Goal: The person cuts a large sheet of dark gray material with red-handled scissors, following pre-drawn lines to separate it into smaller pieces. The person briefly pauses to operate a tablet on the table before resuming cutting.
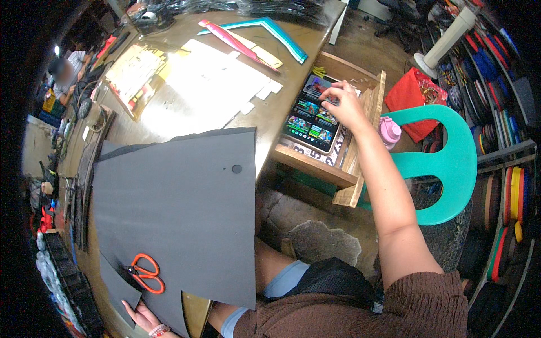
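A large dark grey sheet [186,219] with a small round hole lies across the table's near left part. Orange-handled scissors [147,274] rest on it beside a cut in the sheet, their blades partly hidden. My left hand [142,316], a beaded bracelet at its wrist, is at the cut flap by the sheet's lower edge. Its visible fingers are stretched out; part of it is hidden. In an open wooden drawer lies a tablet [310,115] with a lit screen of picture tiles. My right hand [345,105] hovers over or touches its upper right part, fingers bent and apart, holding nothing.
The wooden drawer [321,167] juts out from the table, beside a green plastic chair [459,163] and a pink bottle [389,133]. White sheets [197,84] and coloured strips [236,45] lie farther back. Rolls stack on right-hand shelves [501,152]. Another person [70,73] sits far left.
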The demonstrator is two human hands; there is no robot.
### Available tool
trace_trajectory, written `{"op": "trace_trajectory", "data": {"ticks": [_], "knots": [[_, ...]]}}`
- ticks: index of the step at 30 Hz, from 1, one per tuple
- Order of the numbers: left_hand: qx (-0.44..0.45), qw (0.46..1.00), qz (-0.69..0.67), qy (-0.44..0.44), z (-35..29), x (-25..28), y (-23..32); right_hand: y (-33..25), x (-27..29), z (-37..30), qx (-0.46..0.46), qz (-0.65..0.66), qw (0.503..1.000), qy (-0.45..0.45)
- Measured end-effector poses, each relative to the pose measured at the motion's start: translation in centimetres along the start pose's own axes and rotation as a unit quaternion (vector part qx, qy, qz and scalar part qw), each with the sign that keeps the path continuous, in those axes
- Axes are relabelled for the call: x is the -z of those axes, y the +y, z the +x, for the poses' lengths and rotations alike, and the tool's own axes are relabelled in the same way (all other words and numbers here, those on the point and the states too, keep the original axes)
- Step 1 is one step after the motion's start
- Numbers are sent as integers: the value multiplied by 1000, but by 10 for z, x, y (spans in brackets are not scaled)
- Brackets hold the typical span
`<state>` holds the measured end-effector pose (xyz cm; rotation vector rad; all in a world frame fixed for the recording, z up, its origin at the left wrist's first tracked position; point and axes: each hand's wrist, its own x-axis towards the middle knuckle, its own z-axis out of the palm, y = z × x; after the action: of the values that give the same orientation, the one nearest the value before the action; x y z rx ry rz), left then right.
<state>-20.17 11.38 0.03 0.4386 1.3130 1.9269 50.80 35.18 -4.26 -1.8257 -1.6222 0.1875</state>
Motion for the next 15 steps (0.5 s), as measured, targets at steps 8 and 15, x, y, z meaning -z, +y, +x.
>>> {"op": "trace_trajectory", "data": {"ticks": [8, 15], "knots": [[-12, 1000, -1, 13, -6, -12, -1, -8, -2, -4, 66, -72, 988, -117], [2, 1000, -1, 16, -4, -9, 0, 1, -5, -4, -17, -118, 988, -95]]}}
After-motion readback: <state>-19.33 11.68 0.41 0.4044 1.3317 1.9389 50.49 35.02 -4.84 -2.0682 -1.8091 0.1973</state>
